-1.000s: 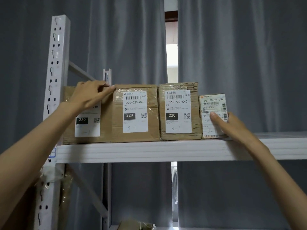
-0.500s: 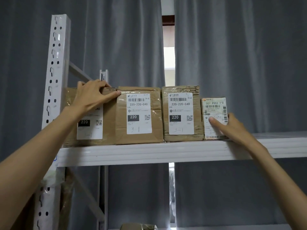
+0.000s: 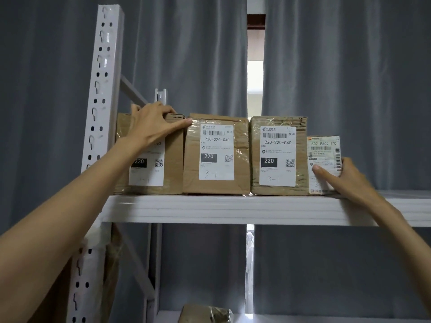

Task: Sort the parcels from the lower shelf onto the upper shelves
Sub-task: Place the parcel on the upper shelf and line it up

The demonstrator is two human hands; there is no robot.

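Observation:
Several cardboard parcels stand in a row on the white upper shelf [image 3: 233, 209]. My left hand [image 3: 154, 124] grips the top front edge of the leftmost parcel [image 3: 172, 164], fingers curled over its top and thumb stretched along its front. Beside it stand a second parcel [image 3: 215, 157] and a third parcel [image 3: 277, 157], both labelled 220-220-C40. At the right end stands a small parcel [image 3: 323, 150] with a 507 label. My right hand [image 3: 345, 178] holds that small parcel, thumb on its front and fingers around its right side.
A white perforated upright [image 3: 100, 89] rises at the left, with a diagonal brace behind it. Grey curtains [image 3: 349, 78] hang behind the rack. On the shelf below, the top of another taped parcel [image 3: 205, 314] shows at the bottom edge.
Both hands stay on the same parcels. The camera has come closer and the row sits slightly lower in view. My left thumb reaches further toward the second parcel.

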